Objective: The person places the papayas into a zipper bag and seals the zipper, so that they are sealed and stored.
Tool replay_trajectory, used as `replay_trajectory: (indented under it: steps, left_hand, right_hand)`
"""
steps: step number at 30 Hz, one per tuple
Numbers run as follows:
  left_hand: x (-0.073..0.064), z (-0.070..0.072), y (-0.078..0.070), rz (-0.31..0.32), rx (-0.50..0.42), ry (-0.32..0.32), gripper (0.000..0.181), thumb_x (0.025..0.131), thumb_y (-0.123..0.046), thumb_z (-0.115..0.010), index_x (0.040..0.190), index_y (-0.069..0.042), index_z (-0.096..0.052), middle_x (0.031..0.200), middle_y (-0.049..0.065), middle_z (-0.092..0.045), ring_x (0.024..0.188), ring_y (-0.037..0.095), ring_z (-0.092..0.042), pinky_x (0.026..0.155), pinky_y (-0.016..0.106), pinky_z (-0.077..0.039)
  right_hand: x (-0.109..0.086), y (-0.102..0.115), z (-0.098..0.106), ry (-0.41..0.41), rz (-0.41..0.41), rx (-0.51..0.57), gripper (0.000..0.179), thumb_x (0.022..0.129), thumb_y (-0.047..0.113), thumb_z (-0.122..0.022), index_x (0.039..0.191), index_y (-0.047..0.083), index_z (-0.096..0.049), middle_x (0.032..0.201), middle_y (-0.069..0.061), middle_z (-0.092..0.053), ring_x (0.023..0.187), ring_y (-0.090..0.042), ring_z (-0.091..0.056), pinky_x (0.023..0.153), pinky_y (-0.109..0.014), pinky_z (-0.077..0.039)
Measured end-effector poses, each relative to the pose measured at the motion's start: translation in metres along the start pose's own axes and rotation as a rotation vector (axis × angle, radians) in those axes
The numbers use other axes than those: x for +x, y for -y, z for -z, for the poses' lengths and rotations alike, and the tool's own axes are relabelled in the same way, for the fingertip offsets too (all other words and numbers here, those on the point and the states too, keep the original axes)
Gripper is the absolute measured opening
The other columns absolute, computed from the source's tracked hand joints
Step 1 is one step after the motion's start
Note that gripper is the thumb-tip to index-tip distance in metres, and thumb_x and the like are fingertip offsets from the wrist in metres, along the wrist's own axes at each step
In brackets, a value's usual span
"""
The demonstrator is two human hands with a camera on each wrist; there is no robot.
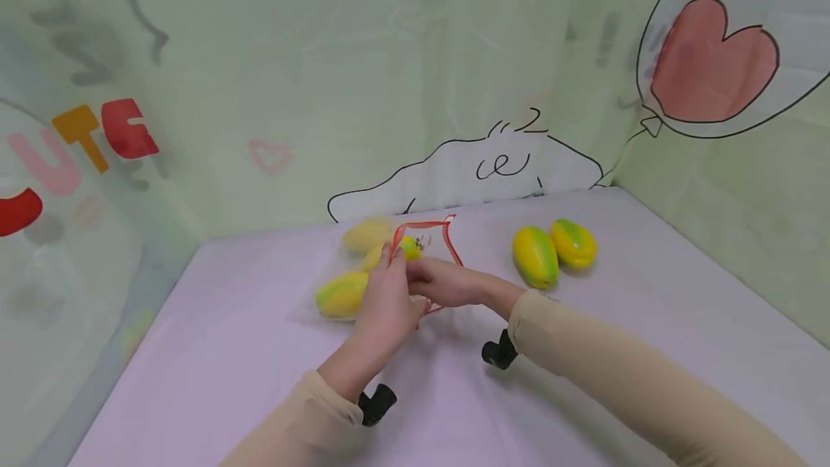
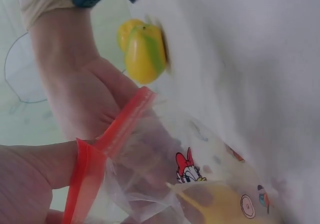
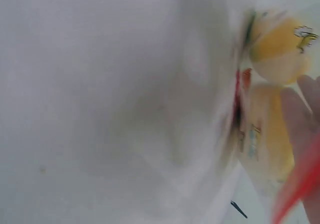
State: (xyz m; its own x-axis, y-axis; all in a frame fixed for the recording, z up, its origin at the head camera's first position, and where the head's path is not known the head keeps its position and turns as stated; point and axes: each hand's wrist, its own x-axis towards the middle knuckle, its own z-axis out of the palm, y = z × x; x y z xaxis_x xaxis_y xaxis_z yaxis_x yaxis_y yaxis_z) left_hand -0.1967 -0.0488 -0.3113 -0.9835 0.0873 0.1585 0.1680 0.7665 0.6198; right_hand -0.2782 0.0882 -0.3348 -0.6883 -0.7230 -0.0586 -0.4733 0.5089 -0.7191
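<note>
My left hand (image 1: 389, 301) pinches the red-edged mouth of a clear plastic zip bag (image 2: 200, 134) between thumb and fingers. Cartoon figures are printed on the bag. Inside lie several yellow-green, mango-like fruits, one (image 1: 341, 295) at the near left and a paler-looking one (image 1: 368, 235) at the back. Through the bag's mouth reaches my right hand (image 1: 447, 281), partly hidden behind the left in the head view. In the right wrist view its fingers (image 3: 295, 114) are extended right beside a bagged fruit (image 3: 272, 129). The red strip (image 1: 454, 243) stands spread around that wrist.
Two more yellow-green fruits (image 1: 535, 256) lie side by side on the pale table (image 1: 622, 294), right of the bag. A printed curtain (image 1: 292, 92) hangs behind and at both sides. Black wrist camera mounts (image 1: 377, 405) stick out beneath both sleeves.
</note>
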Motion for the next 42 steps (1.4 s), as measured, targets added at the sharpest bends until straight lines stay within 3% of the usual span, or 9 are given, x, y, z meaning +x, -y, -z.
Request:
replay_trajectory:
  steps: [3, 8, 13, 18, 23, 26, 30, 38, 42]
  left_hand:
    - [0.001, 0.001, 0.001, 0.017, -0.011, 0.010, 0.086, 0.081, -0.008, -0.085, 0.153, 0.006, -0.039, 0.167, 0.021, -0.027, 0.147, 0.038, -0.043, 0.107, 0.046, -0.050]
    - [0.003, -0.003, 0.001, 0.050, 0.002, 0.028, 0.090, 0.080, -0.009, -0.087, 0.155, 0.004, -0.037, 0.168, 0.019, -0.025, 0.148, 0.036, -0.041, 0.107, 0.045, -0.050]
    - [0.005, -0.011, 0.003, 0.064, 0.011, 0.038, 0.089, 0.079, -0.009, -0.088, 0.153, 0.004, -0.040, 0.166, 0.020, -0.030, 0.147, 0.035, -0.042, 0.111, 0.046, -0.047]
    - [0.010, -0.019, 0.006, 0.057, 0.008, 0.039, 0.082, 0.080, -0.007, -0.087, 0.149, 0.006, -0.044, 0.164, 0.022, -0.034, 0.144, 0.037, -0.045, 0.108, 0.049, -0.049]
    - [0.017, -0.023, 0.011, 0.040, 0.016, 0.018, 0.075, 0.080, -0.005, -0.086, 0.144, 0.008, -0.049, 0.160, 0.024, -0.039, 0.140, 0.041, -0.048, 0.107, 0.050, -0.050]
    - [0.023, -0.025, 0.014, 0.037, 0.035, 0.006, 0.073, 0.079, -0.006, -0.086, 0.141, 0.009, -0.051, 0.157, 0.025, -0.042, 0.138, 0.042, -0.050, 0.107, 0.049, -0.050]
    - [0.026, -0.025, 0.018, 0.058, 0.040, 0.007, 0.074, 0.079, -0.007, -0.087, 0.142, 0.008, -0.051, 0.157, 0.025, -0.042, 0.140, 0.040, -0.048, 0.109, 0.048, -0.049]
    - [0.026, -0.019, 0.015, 0.095, 0.009, 0.009, 0.081, 0.080, -0.007, -0.086, 0.148, 0.007, -0.044, 0.160, 0.021, -0.040, 0.141, 0.038, -0.048, 0.105, 0.048, -0.052]
    - [0.025, -0.019, 0.014, 0.114, 0.009, 0.013, 0.085, 0.080, -0.008, -0.086, 0.151, 0.004, -0.042, 0.162, 0.019, -0.037, 0.141, 0.037, -0.047, 0.103, 0.048, -0.053]
  right_hand:
    - [-0.008, 0.000, 0.010, -0.013, 0.000, 0.003, 0.038, 0.104, 0.005, -0.054, 0.142, 0.003, -0.059, 0.136, -0.009, -0.067, 0.129, -0.024, -0.063, 0.111, -0.041, -0.048]
    - [-0.035, -0.009, 0.038, -0.095, -0.056, 0.079, 0.038, 0.103, 0.007, -0.059, 0.140, 0.001, -0.059, 0.133, -0.018, -0.067, 0.122, -0.030, -0.066, 0.104, -0.041, -0.054]
    - [-0.072, -0.029, 0.070, -0.240, -0.127, 0.112, 0.039, 0.102, 0.013, -0.061, 0.138, -0.002, -0.059, 0.129, -0.020, -0.068, 0.115, -0.033, -0.069, 0.099, -0.038, -0.057]
    - [-0.109, -0.055, 0.101, -0.398, -0.231, 0.030, 0.041, 0.106, 0.021, -0.056, 0.141, -0.001, -0.056, 0.130, -0.022, -0.067, 0.116, -0.035, -0.067, 0.096, -0.032, -0.058]
    - [-0.132, -0.087, 0.126, -0.508, -0.374, -0.058, 0.052, 0.108, 0.034, -0.049, 0.148, 0.001, -0.047, 0.142, -0.024, -0.058, 0.126, -0.039, -0.058, 0.108, -0.048, -0.050]
    - [-0.140, -0.104, 0.134, -0.544, -0.440, -0.093, 0.055, 0.109, 0.034, -0.048, 0.151, -0.001, -0.042, 0.147, -0.029, -0.051, 0.132, -0.044, -0.050, 0.112, -0.058, -0.043]
    - [-0.145, -0.122, 0.135, -0.539, -0.540, -0.130, 0.064, 0.107, 0.036, -0.051, 0.152, -0.006, -0.036, 0.150, -0.033, -0.042, 0.136, -0.050, -0.042, 0.112, -0.063, -0.040]
    - [-0.150, -0.140, 0.123, -0.409, -0.696, -0.203, 0.096, 0.100, 0.059, -0.053, 0.151, -0.017, -0.024, 0.148, -0.043, -0.033, 0.131, -0.057, -0.039, 0.108, -0.066, -0.042]
    - [-0.152, -0.145, 0.117, -0.373, -0.715, -0.148, 0.101, 0.099, 0.062, -0.052, 0.152, -0.018, -0.019, 0.145, -0.043, -0.035, 0.115, -0.049, -0.054, 0.098, -0.054, -0.054]
